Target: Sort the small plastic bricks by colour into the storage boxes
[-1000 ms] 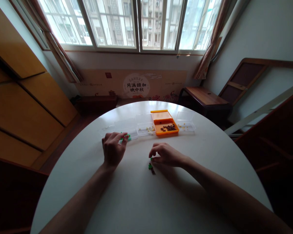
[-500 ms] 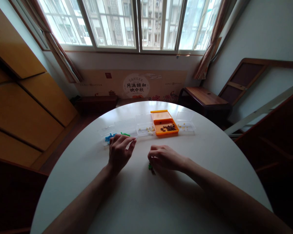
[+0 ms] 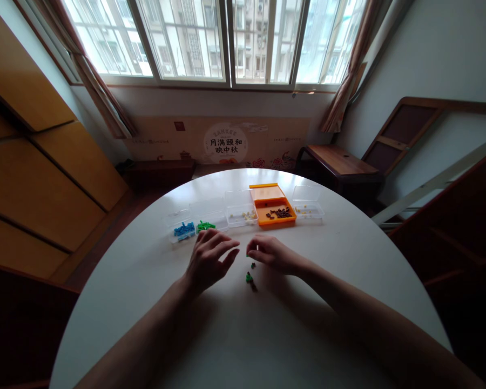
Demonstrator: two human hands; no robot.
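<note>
My right hand (image 3: pixel 274 254) hovers over the middle of the table with thumb and forefinger pinched on a tiny green piece (image 3: pixel 248 255); its exact kind is too small to tell. Just below those fingertips lies a small dark-and-green piece (image 3: pixel 253 265). Nearer to me is a little green cluster (image 3: pixel 249 277) with a dark part beside it. My left hand (image 3: pixel 211 258) is held to the left with fingers apart and nothing visible in them. Behind it stands a clear box of green pieces (image 3: pixel 204 225), partly covered by the fingers.
Left of the green pieces is a clear box with blue pieces (image 3: pixel 183 230). Further right come a clear box with pale pieces (image 3: pixel 243 215), an orange box (image 3: pixel 277 221) with dark brown pieces, and another clear box (image 3: pixel 311 212). All stand open on the round white table (image 3: pixel 235 346).
My left hand has moved right and slightly down, uncovering the blue and green pieces. The right hand has lifted away from the green cluster, exposing it and the small piece above.
</note>
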